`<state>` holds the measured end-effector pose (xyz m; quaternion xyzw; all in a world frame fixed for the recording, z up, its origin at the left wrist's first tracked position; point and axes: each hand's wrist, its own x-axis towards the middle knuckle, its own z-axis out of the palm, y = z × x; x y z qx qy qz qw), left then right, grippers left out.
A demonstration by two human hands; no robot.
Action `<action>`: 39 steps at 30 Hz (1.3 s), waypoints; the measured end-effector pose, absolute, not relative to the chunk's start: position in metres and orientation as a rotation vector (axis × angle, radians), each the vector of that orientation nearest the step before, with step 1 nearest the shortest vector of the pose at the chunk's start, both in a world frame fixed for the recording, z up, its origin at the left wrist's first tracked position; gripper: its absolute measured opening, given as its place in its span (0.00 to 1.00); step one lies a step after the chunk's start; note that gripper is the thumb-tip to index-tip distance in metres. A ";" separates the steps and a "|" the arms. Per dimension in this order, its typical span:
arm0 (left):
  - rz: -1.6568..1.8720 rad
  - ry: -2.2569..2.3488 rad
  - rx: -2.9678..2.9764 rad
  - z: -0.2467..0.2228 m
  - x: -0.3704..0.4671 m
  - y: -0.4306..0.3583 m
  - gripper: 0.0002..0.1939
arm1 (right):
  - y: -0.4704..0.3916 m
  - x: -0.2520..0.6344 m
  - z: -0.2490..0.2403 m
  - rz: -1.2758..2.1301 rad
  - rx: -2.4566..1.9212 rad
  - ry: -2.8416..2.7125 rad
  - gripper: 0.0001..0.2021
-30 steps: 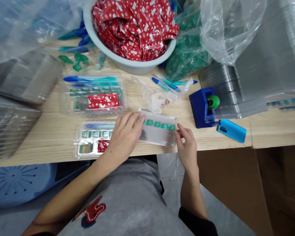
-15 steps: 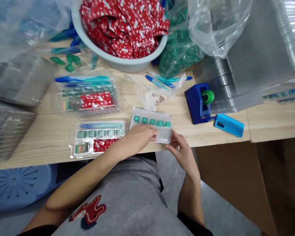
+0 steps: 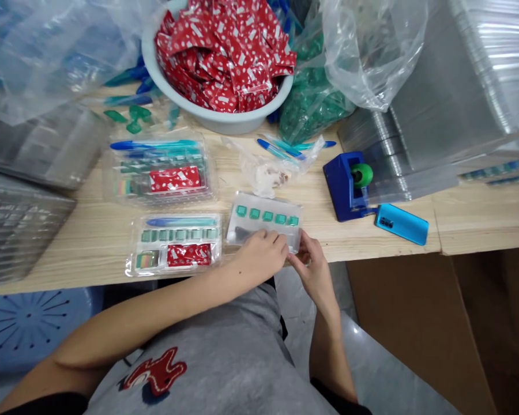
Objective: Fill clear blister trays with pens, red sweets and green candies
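Observation:
A clear plastic blister tray (image 3: 266, 203) lies at the table's front, with a row of several green square pieces (image 3: 267, 216) across it. A dark patch shows at its lower left, partly behind my left hand. My left hand (image 3: 264, 252) reaches over the tray's near side, its fingers curled together at the near edge; the fingertips are partly hidden. At the near right corner my right hand (image 3: 312, 260) pinches the tray between thumb and fingers. Left of it rests a filled blister pack (image 3: 130, 245) holding a blue pen, green squares, coloured strips and a red packet.
More filled packs (image 3: 211, 184) are stacked behind. Farther back stand a basin (image 3: 225, 122) of red packets and a bag of green pieces (image 3: 311, 104). A blue tape dispenser (image 3: 339, 187), a blue phone (image 3: 402, 224) and stacked plastic trays (image 3: 450, 98) are at right.
My left hand has drawn back toward the tray's near edge and shifted slightly right, its pointing finger now curled in. My right hand stays at the corner, slightly lower and further left.

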<state>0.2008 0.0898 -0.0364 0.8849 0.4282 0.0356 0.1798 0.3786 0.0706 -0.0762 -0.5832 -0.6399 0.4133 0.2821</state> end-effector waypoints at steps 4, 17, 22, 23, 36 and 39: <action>0.282 1.195 2.589 -0.037 0.191 0.096 0.08 | 0.070 0.376 -0.078 1.085 -1.582 -1.678 0.25; 0.983 1.120 2.688 -0.009 0.173 0.073 0.12 | 0.079 0.362 -0.028 1.755 -1.295 -0.807 0.33; 1.109 1.248 2.603 0.018 0.149 0.068 0.07 | 0.084 0.341 -0.005 1.791 -1.101 -0.787 0.28; 1.108 1.297 2.562 0.024 0.143 0.067 0.08 | 0.084 0.336 -0.001 1.777 -1.046 -0.825 0.26; 1.240 1.640 2.374 0.041 0.126 0.065 0.07 | 0.052 0.298 0.005 1.047 -0.902 -1.652 0.33; 1.174 1.627 2.372 0.043 0.120 0.060 0.04 | 0.050 0.295 0.004 0.920 -0.911 -1.771 0.35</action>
